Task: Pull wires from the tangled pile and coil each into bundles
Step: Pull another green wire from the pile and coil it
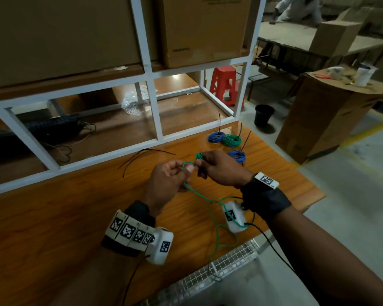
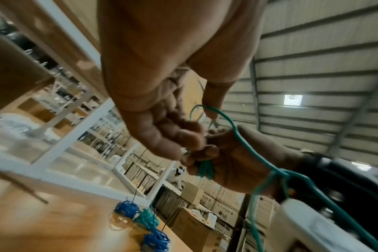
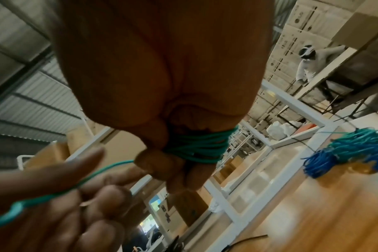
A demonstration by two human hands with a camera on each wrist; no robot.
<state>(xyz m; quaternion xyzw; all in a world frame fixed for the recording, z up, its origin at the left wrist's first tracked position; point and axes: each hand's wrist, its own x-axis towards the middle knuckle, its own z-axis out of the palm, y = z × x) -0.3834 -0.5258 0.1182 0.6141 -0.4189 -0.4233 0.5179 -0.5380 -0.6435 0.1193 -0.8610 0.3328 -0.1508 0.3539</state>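
Green wire [image 1: 210,200]: thin, glossy; coiled round right hand [image 1: 219,167] fingers, left hand [image 1: 166,180] grip pinching slack, apparently between thumb and forefinger, above woodgrain tabletop [image 1: 53,217].

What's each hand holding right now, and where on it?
One green wire: right hand grips its wound coil end, turns looped round the fingers; left hand pinches the loose run just before the coil.
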